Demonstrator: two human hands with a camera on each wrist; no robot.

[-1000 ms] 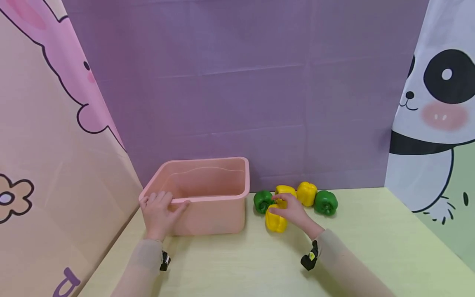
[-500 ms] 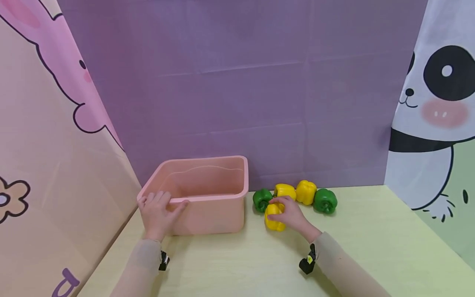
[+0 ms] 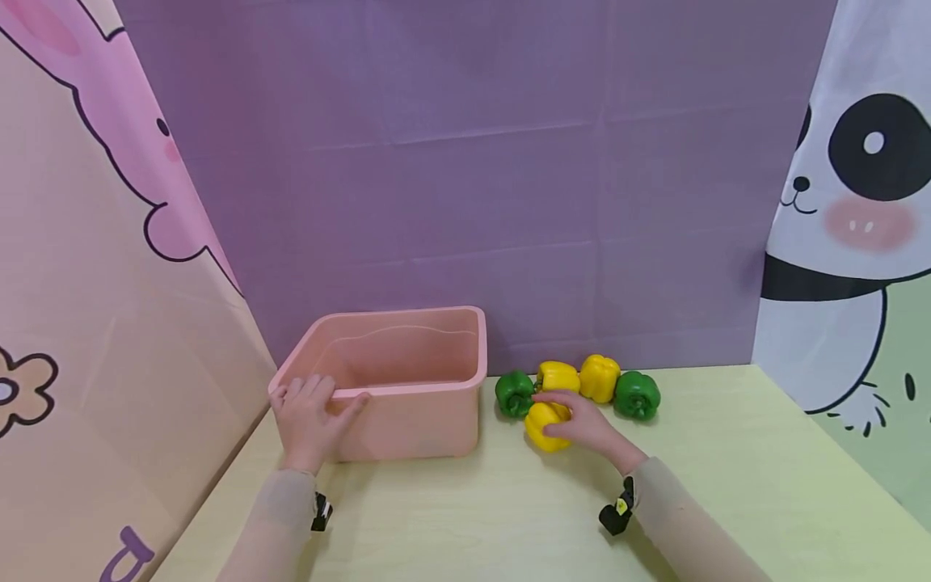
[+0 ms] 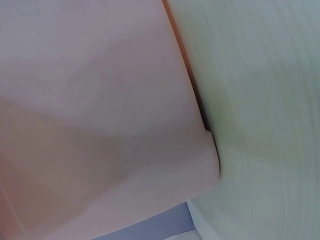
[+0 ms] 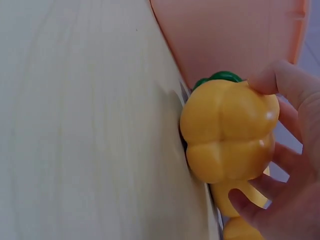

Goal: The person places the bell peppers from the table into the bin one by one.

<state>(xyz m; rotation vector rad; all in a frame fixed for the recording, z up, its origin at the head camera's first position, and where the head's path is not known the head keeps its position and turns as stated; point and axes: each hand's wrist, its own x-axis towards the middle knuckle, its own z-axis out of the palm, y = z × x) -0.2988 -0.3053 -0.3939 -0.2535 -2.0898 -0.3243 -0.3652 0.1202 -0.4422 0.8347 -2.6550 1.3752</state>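
The right hand (image 3: 585, 427) curls its fingers round a yellow pepper (image 3: 544, 424) on the table (image 3: 727, 485), just right of the pink tub (image 3: 407, 420). The left hand (image 3: 309, 416) grips the tub's near left rim. Behind the held pepper, right of the tub, lie two green peppers (image 3: 515, 393) and two more yellow ones (image 3: 600, 377).
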